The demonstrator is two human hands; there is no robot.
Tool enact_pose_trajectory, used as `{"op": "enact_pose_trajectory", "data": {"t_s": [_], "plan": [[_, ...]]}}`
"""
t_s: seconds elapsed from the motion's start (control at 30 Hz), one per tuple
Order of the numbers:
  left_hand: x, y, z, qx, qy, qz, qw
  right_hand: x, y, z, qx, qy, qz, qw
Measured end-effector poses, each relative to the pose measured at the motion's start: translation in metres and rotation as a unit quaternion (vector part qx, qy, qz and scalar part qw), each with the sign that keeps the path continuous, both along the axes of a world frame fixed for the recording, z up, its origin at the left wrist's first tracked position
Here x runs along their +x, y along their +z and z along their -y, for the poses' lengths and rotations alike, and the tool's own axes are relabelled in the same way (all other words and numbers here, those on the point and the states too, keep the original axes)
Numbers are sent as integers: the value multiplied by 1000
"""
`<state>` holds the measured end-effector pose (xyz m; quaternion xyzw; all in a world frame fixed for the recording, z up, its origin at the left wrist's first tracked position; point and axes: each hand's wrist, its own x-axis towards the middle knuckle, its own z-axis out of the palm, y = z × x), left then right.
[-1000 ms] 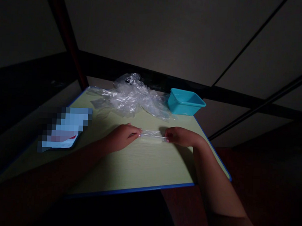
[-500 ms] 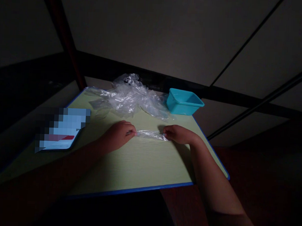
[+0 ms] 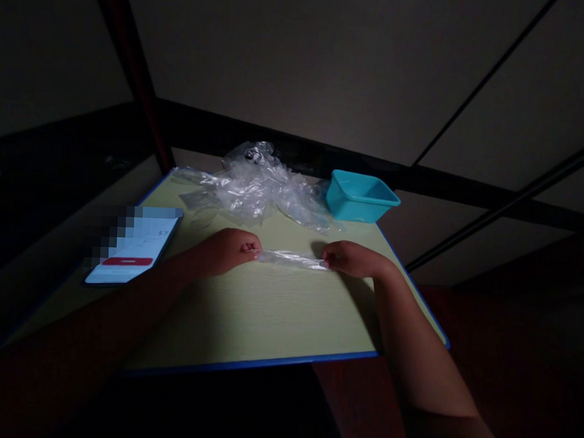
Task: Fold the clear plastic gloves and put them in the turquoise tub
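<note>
A narrow strip of clear plastic bag (image 3: 291, 259) stretches sideways between my two hands, low over the table. My left hand (image 3: 230, 250) pinches its left end, fingers curled in. At the other end, my right hand (image 3: 348, 258) is closed on the plastic with the fingertips. Behind them lies a crumpled heap of clear plastic bags (image 3: 254, 188), apart from both hands.
A turquoise plastic basket (image 3: 357, 209) stands at the table's back right corner. On the left lies a lit phone or tablet (image 3: 130, 251), close to my left forearm. The pale table (image 3: 268, 328) has a blue edge. Behind it rise dark panels.
The plastic strip is pulled slightly longer and narrower, with my hands a little farther apart. The whole view has shifted slightly; the basket and the heap stay in place.
</note>
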<state>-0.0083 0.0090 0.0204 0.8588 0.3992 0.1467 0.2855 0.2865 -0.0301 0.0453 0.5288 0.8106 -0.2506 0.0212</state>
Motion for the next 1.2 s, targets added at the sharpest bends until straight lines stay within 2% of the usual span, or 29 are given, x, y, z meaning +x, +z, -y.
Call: {"op": "enact_pose_trajectory", "data": {"t_s": [0.1,0.37,0.63,0.8,0.93,1.2], "plan": [[-4,-2,-6,-11,-1,8,1000,1,-1,1,13,3,-9,1000],[-9,-12,-20,-35,43,51,997,-4,-5,0,47,-34,14,998],[-12,-14,-21,-64,55,66,994,-9,-9,-4,72,-61,35,995],[-11,-14,-20,-55,57,72,994,-9,-12,-5,84,-59,40,994],[-10,-17,-21,-79,66,97,990,-10,-13,-6,83,-61,34,994],[-11,-22,-22,-67,70,106,990,-10,-14,-6,85,-60,31,994]]}}
